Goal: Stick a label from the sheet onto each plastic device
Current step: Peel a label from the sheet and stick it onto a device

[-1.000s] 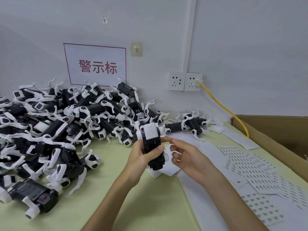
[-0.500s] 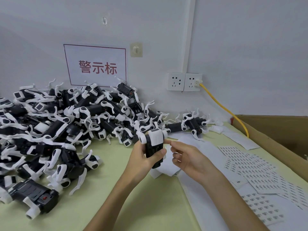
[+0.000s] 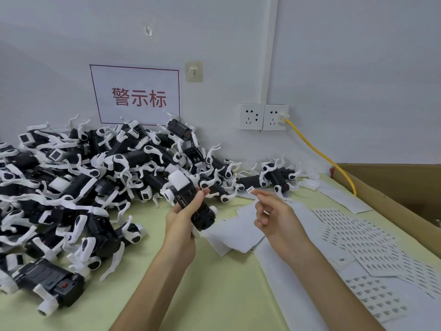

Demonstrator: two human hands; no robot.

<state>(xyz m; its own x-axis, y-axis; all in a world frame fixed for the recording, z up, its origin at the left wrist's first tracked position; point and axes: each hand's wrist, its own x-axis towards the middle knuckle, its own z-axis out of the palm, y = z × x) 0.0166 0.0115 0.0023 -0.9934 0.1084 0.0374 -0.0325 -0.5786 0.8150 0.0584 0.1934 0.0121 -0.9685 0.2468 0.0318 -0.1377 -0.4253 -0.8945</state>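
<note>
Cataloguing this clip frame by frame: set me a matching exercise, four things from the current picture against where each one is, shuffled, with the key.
Things:
1. small label
2. held device
3. yellow cable
4. label sheets

Places:
A. plugged into the wall socket
B. flat on the table, right side
C. gripped in the left hand
D. at the fingertips of the right hand

Pairs: 1-D, 2-C, 3-A, 4-B

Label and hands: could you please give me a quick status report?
Left hand grips device. Right hand holds label at fingertips, apart from device. Nothing between them.
</note>
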